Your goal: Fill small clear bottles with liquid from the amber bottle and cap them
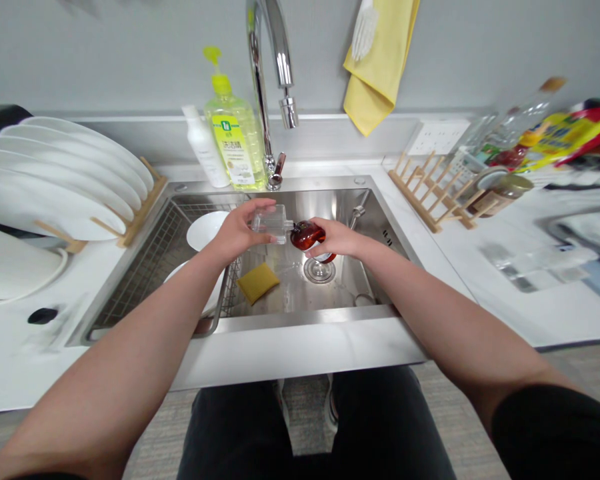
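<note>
Over the steel sink [300,321], an amber bottle [307,235] and a clear bottle [271,223] face neck to neck.
Left of the sink, white plates [55,193] stand on edge; behind it rises a dish-soap bottle [237,143]. Above its middle, the right hand [334,239] wraps its grip around the amber bottle; the left hand [237,230] pinches the clear bottle, tipped sideways. Whether the mouths touch, I cannot tell.

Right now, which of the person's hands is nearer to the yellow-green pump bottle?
Left. The left hand, with a clear container, is in front of the pump bottle; the right hand, with a reddish bottle, is farther to the right.
</note>
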Action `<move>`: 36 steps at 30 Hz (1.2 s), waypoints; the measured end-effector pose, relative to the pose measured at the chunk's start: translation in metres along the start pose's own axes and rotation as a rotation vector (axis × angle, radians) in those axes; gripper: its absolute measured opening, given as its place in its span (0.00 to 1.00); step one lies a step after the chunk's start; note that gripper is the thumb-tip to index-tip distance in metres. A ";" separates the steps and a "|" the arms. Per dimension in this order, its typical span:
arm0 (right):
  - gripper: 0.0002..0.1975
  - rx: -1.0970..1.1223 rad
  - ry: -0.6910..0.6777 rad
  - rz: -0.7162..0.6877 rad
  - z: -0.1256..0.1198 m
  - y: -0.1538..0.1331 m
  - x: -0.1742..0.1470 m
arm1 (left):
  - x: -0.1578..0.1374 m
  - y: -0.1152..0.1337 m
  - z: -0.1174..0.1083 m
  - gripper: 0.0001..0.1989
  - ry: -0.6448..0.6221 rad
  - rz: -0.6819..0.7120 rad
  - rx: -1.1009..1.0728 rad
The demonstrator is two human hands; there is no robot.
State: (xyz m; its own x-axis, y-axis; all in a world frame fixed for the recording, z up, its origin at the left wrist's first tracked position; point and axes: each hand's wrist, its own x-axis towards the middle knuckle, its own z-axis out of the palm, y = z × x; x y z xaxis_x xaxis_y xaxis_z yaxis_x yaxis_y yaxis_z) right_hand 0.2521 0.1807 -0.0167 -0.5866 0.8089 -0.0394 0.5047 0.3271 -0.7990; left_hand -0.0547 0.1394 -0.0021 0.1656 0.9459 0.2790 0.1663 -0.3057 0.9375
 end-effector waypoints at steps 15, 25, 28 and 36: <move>0.32 0.014 -0.004 0.009 0.000 -0.003 -0.001 | 0.000 0.001 0.001 0.47 -0.018 -0.027 0.003; 0.30 0.002 -0.009 -0.004 0.001 0.002 0.001 | -0.001 0.000 0.001 0.46 -0.022 -0.009 0.027; 0.30 0.010 -0.005 -0.004 0.001 0.003 0.001 | -0.001 0.000 0.001 0.46 -0.016 0.000 0.031; 0.31 -0.004 -0.003 0.004 0.001 0.001 0.001 | 0.001 -0.005 -0.001 0.46 -0.032 0.039 0.061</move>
State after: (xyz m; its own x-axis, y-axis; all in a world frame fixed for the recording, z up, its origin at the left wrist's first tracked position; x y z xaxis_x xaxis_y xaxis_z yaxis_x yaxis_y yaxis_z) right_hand 0.2515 0.1813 -0.0180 -0.5863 0.8089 -0.0442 0.5093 0.3256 -0.7966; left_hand -0.0562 0.1420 -0.0059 0.2045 0.9293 0.3076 0.2177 -0.3495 0.9113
